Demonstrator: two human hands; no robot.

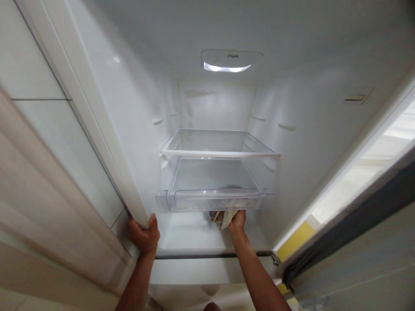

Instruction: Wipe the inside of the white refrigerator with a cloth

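With my right hand [238, 221] I hold a crumpled, light and dark cloth [224, 218] inside the fridge, low down under the clear plastic drawer [210, 201]. Part of the cloth lies behind the drawer front. My left hand [145, 233] grips the left front edge of the fridge [129, 196], thumb on the inner side and fingers wrapped round the outside. Below the cloth is the white fridge floor [191, 235].
A glass shelf [210, 141] with a white front rim sits above the drawer. A lit lamp [227, 67] is at the top. The opened door with its dark gasket [350, 220] stands at the right; a tiled wall [48, 125] runs along the left.
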